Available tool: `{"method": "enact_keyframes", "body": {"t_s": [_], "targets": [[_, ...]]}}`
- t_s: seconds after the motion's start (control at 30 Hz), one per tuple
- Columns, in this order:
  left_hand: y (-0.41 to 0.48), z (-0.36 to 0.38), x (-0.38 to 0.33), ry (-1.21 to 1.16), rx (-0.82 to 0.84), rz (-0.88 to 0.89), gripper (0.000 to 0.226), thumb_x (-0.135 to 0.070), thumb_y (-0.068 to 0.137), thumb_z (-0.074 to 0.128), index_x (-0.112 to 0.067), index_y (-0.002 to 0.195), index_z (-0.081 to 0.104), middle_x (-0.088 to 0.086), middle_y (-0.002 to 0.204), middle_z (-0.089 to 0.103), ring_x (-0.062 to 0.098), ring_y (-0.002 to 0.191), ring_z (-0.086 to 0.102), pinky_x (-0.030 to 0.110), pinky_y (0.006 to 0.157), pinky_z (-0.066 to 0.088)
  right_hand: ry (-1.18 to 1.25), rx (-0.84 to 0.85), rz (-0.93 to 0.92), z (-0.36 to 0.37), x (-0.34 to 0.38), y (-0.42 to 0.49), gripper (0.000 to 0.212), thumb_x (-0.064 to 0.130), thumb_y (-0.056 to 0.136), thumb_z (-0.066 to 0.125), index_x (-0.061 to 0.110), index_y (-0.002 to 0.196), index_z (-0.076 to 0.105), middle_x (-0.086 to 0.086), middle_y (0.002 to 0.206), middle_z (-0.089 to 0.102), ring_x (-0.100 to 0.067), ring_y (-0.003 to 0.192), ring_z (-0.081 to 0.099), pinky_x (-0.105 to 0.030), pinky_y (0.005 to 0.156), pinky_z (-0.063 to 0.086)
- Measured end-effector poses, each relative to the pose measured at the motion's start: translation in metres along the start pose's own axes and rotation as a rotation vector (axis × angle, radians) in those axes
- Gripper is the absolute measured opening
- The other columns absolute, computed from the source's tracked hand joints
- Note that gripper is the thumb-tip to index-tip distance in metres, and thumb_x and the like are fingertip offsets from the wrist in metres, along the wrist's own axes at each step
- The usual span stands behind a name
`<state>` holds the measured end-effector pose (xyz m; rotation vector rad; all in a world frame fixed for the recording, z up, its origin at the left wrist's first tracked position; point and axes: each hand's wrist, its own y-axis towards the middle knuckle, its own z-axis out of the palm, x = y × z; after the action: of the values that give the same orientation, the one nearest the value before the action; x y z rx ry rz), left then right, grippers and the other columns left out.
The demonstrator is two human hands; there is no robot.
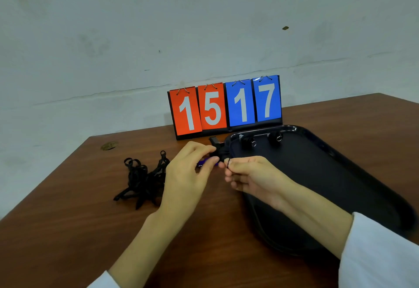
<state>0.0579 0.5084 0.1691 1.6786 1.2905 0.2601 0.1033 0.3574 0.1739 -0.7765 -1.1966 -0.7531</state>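
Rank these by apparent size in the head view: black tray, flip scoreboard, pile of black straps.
1. black tray
2. flip scoreboard
3. pile of black straps
The tray is nearest the camera, which may inflate it.

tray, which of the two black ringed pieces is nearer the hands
The left piece, in the far left corner of the tray; the right piece sits farther along the rim.

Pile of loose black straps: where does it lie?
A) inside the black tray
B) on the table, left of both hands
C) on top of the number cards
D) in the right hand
B: the pile of black straps lies on the wooden table, left of the left hand and right hand, which pinch a small black bundle between them, and outside the black tray.
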Motion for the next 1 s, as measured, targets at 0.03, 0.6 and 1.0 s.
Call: {"method": "enact_keyframes", "body": {"t_s": [0.03, 0.6, 1.0], "targets": [[0.001, 0.0, 0.002, -0.007, 0.021, -0.016, 0.018, -0.009, 0.082, 0.069, -0.01, 0.1, 0.069, -0.007, 0.094, 0.062, 0.0, 0.087, 0.055, 0.003, 0.079, 0.041, -0.051, -0.017, -0.019, 0.0, 0.0, 0.0, 0.018, 0.014, 0.091, 0.056, 0.005, 0.095, 0.071, 0.0, 0.07, 0.064, -0.009, 0.069, 0.059, -0.022, 0.068, 0.049], [-0.001, -0.003, 0.008, 0.021, 0.057, 0.051, 0.019, -0.01, 0.086, 0.061, -0.008, 0.104, 0.067, -0.007, 0.095, 0.064, -0.003, 0.093, 0.054, 0.001, 0.083, 0.039, -0.111, -0.012, 0.035, 0.001, 0.004, -0.003, 0.017, 0.011, 0.091, 0.055, 0.005, 0.092, 0.071, 0.0, 0.067, 0.062, -0.01, 0.066, 0.059, -0.022, 0.066, 0.048], [-0.001, 0.0, 0.011, 0.151, 0.107, 0.135, 0.02, -0.014, 0.082, 0.068, -0.007, 0.1, 0.069, 0.003, 0.093, 0.066, 0.007, 0.085, 0.058, 0.014, 0.081, 0.044, -0.134, -0.047, 0.04, 0.001, 0.002, -0.002, 0.017, 0.009, 0.09, 0.055, 0.003, 0.093, 0.071, -0.002, 0.069, 0.062, -0.009, 0.065, 0.058, -0.02, 0.065, 0.048]]}}
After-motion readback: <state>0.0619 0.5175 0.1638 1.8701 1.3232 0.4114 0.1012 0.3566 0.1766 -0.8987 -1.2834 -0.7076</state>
